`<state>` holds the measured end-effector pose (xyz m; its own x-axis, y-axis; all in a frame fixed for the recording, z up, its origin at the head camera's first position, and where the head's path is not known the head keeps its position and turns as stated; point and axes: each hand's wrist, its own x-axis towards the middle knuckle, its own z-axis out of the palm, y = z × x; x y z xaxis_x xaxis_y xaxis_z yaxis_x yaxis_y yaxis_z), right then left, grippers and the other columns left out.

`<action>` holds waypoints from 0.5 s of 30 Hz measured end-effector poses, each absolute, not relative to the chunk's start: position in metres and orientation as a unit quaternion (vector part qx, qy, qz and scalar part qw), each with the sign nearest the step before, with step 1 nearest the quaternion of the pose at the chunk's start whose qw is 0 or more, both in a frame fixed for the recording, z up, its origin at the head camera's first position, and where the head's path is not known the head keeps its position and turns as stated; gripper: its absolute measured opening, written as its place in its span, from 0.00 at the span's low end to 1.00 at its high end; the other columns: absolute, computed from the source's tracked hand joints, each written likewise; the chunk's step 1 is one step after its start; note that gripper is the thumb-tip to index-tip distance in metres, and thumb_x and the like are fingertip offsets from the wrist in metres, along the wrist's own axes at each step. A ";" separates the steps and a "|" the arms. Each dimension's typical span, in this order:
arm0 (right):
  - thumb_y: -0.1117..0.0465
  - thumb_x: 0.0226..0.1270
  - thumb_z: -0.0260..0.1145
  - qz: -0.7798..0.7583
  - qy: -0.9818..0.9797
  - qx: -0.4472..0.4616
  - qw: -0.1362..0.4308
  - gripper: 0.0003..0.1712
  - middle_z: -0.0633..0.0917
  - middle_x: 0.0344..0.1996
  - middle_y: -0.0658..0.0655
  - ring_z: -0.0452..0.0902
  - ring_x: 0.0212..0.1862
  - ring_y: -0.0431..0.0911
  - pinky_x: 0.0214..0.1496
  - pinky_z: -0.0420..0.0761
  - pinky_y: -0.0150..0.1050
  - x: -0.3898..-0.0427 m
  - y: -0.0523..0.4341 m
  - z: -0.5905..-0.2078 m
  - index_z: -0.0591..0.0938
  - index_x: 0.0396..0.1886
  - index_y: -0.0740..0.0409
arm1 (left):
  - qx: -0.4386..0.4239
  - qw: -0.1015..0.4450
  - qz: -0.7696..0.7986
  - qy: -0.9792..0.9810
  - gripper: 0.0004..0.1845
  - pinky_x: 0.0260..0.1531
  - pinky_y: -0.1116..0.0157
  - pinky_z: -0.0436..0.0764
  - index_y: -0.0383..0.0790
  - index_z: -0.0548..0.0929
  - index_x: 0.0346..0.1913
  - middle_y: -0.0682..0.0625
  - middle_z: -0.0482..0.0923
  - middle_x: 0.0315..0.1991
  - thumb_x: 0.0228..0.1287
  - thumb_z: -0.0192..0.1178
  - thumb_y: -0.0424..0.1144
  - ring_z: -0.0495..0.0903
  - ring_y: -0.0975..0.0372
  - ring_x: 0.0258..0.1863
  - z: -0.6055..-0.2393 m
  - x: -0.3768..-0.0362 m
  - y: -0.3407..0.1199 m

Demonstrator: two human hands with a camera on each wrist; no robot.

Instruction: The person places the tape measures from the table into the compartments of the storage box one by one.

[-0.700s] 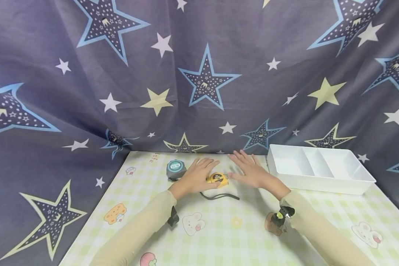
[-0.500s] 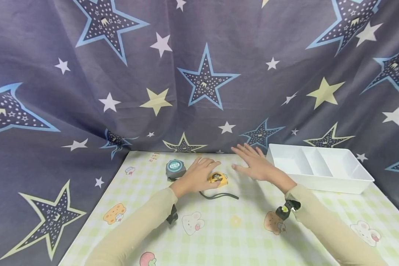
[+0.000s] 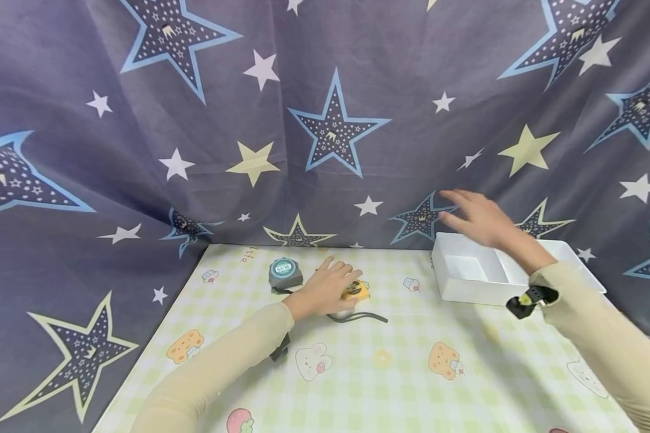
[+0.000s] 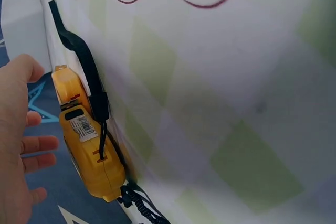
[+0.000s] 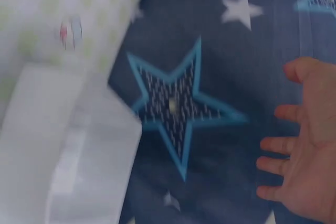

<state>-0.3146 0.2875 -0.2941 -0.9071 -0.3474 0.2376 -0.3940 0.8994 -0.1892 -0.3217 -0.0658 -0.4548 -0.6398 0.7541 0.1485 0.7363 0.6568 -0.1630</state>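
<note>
by a yellow tape measure (image 3: 360, 291) (left) and one tray (image 3: 473, 293) (right), two hands (image 3: 325, 290) (image 3: 481, 220) spread.

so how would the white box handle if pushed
The white box would probably stay stiff, judging by its straight walls. Those walls look thin, so it may be light for its size. Its broad, low shape suggests it would slide rather than tip.

Two hands (image 3: 329, 290) (image 3: 482, 221), one white box (image 3: 473, 293) and at least two tape measures (image 3: 284, 273) (image 3: 359, 291) show.

A yellow, black-strapped tape measure (image 3: 362, 291) rests on the table (image 3: 379, 391).
</note>
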 end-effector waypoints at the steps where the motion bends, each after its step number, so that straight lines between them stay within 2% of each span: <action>1: 0.44 0.79 0.50 0.118 -0.972 0.180 0.094 0.37 0.63 0.74 0.74 0.58 0.73 0.73 0.71 0.58 0.73 -0.315 0.296 -0.289 0.62 0.78 0.61 | -0.413 0.103 0.047 -0.903 0.36 0.75 0.43 0.60 0.47 0.69 0.74 0.49 0.77 0.63 0.69 0.55 0.62 0.73 0.56 0.65 -0.455 -0.322 -0.065; 8: 0.41 0.80 0.44 0.102 -0.991 0.079 0.041 0.39 0.61 0.71 0.80 0.58 0.70 0.77 0.63 0.63 0.77 -0.317 0.357 -0.267 0.60 0.77 0.66 | -0.429 0.114 0.070 -0.893 0.33 0.75 0.43 0.60 0.47 0.71 0.72 0.49 0.77 0.62 0.70 0.54 0.59 0.73 0.56 0.65 -0.454 -0.327 -0.062; 11: 0.43 0.80 0.44 0.093 -0.994 0.045 0.023 0.39 0.66 0.65 0.83 0.65 0.64 0.77 0.58 0.68 0.75 -0.316 0.386 -0.264 0.60 0.74 0.70 | -0.433 0.112 0.085 -0.890 0.32 0.75 0.43 0.61 0.47 0.72 0.71 0.49 0.77 0.62 0.70 0.54 0.59 0.73 0.56 0.64 -0.452 -0.327 -0.060; 15: 0.49 0.77 0.49 0.092 -0.996 0.017 0.011 0.35 0.74 0.57 0.83 0.73 0.56 0.75 0.52 0.74 0.71 -0.312 0.419 -0.268 0.65 0.68 0.75 | -0.432 0.106 0.099 -0.890 0.31 0.74 0.43 0.62 0.47 0.73 0.70 0.49 0.77 0.62 0.71 0.54 0.59 0.74 0.56 0.64 -0.449 -0.326 -0.060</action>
<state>-0.3124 0.4188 -0.2683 -0.9992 -0.0321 0.0243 -0.0361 0.9823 -0.1836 -0.3260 -0.0600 -0.4488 -0.6044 0.7900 0.1031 0.7482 0.6073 -0.2671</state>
